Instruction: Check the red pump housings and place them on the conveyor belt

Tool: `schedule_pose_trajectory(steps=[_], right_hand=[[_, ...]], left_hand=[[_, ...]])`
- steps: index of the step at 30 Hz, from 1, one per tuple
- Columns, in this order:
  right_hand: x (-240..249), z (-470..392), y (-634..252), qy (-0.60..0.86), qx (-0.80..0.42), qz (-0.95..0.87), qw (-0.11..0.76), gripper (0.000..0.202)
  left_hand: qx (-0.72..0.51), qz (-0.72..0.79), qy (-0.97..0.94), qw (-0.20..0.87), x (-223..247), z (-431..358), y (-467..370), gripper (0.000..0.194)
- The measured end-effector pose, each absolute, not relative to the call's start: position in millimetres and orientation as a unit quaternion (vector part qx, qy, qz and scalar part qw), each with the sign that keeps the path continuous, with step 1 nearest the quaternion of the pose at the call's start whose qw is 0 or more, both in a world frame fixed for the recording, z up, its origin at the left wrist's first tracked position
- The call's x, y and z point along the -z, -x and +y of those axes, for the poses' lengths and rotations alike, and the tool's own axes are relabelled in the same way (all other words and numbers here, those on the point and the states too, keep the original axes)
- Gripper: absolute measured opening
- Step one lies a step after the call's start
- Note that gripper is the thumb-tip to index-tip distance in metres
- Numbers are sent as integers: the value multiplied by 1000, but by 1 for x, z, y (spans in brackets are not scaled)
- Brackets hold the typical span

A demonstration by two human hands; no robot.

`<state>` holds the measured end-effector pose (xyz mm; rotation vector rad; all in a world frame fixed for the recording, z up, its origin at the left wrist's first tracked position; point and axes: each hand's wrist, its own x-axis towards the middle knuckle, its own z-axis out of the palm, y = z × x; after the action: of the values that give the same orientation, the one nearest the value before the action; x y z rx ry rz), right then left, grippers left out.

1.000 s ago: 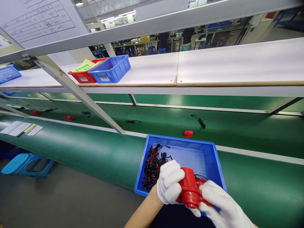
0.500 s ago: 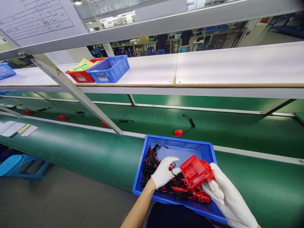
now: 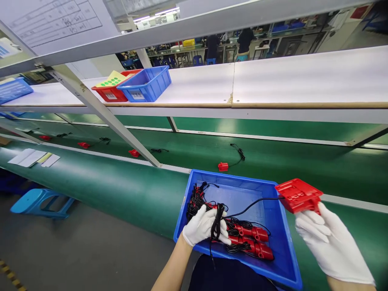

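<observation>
Right hand (image 3: 333, 242) has swung out to my right in the last half second, gloved fingers wrapped around the base of the red part (image 3: 298, 194), which now sits up past the fingertips by the far right corner of the blue bin (image 3: 238, 178). It was over the bin a moment ago, close to the other glove. Left hand (image 3: 201, 228) has the black cable bundle (image 3: 217, 224) lying across its half-spread fingers, and from way over here I can't tell if they're really gripping it. The cord (image 3: 257, 201) now runs between the two hands with a bit of sag, so as I read it the part and its bundle are spread apart and both my hands are busy. Just below and right of the left fingers there are more red parts (image 3: 263, 250) with black cables lying in the bin. Beyond the left fingertips, on the green belt (image 3: 287, 161), another red unit (image 3: 223, 166) has drifted a touch further left. Farther out is the white shelf (image 3: 287, 81), with a small blue tray (image 3: 145, 87) and red tray (image 3: 110, 95) well past my left fingers
</observation>
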<state>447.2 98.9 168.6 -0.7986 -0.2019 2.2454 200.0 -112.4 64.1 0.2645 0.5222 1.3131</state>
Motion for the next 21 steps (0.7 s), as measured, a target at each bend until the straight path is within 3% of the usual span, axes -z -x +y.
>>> schedule_pose_trajectory(steps=[7, 12, 17, 21], right_hand=[[-161, 113, -465, 271, -865, -121, 405, 20], [-169, 109, -474, 265, -856, -125, 425, 21], [-177, 138, -508, 317, -819, -186, 439, 22], [-187, 219, -570, 445, -740, -307, 400, 28]], left_hand=[[-575, 218, -150, 774, -90, -105, -198, 52], [-531, 341, -221, 744, -94, -109, -200, 55], [-500, 413, -226, 727, -78, -109, -208, 45], [-498, 428, -201, 727, -49, -108, -219, 41]])
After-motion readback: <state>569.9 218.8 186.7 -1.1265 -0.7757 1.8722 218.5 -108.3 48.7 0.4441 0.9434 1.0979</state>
